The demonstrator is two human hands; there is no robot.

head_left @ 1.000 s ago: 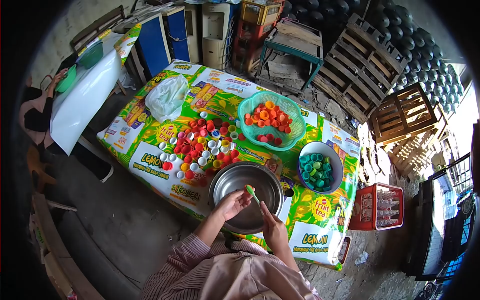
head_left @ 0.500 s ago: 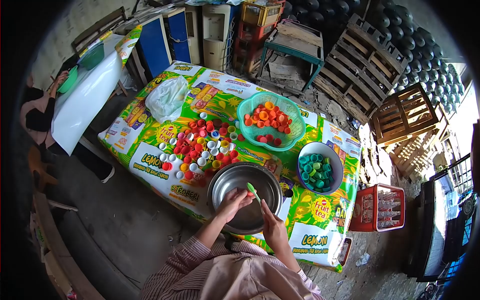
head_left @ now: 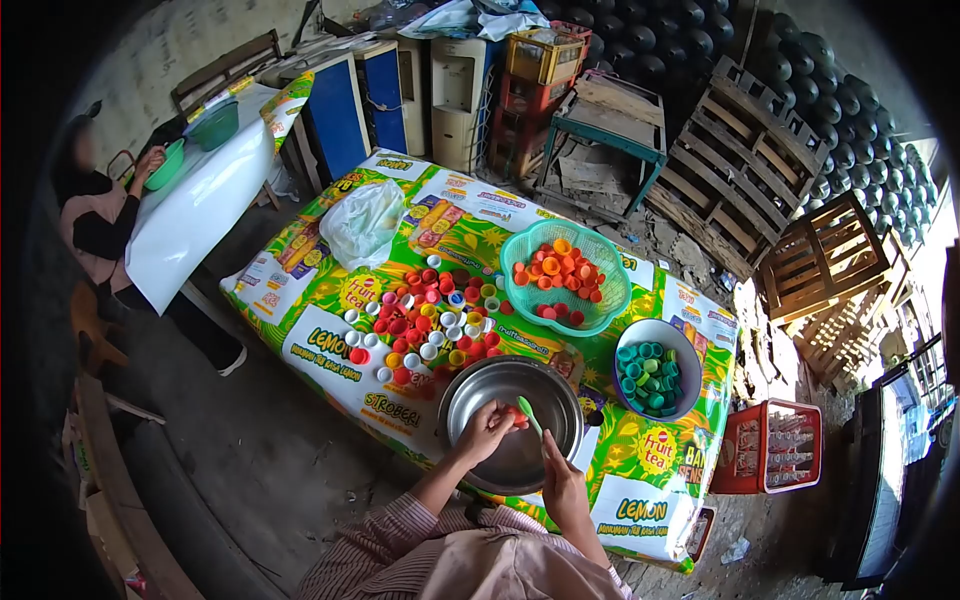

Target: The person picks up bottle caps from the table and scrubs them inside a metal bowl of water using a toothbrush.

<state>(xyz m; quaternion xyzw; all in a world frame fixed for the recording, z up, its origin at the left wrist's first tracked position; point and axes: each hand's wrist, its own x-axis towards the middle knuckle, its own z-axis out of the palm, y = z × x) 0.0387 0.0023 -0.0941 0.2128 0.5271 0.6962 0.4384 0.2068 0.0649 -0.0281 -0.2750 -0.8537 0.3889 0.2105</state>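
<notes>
Over the steel bowl [head_left: 458,392], my left hand [head_left: 487,430] pinches a small red-orange bottle cap [head_left: 519,419]. My right hand [head_left: 566,488] grips a light green toothbrush [head_left: 532,417] by its handle, with its head at the cap. Whether the bristles touch the cap's inside is hard to see. Behind the bowl lies a loose spread of red, white and yellow bottle caps [head_left: 430,325]. A turquoise plastic basket [head_left: 520,300] holds red and orange caps. Right of the steel bowl stands a whitish bowl [head_left: 688,366] with green and teal caps.
The table has a bright printed cover [head_left: 400,405], with a white plastic bag [head_left: 362,225] at its far left. A red crate [head_left: 740,450] stands on the floor at right. Another person [head_left: 100,215] sits at left, holding a green bowl [head_left: 165,168]. Wooden pallets [head_left: 745,165] lean behind.
My view has shifted, so the whole scene sits lower and further right. Both hands stay over the steel bowl, with the toothbrush head still close to the cap.
</notes>
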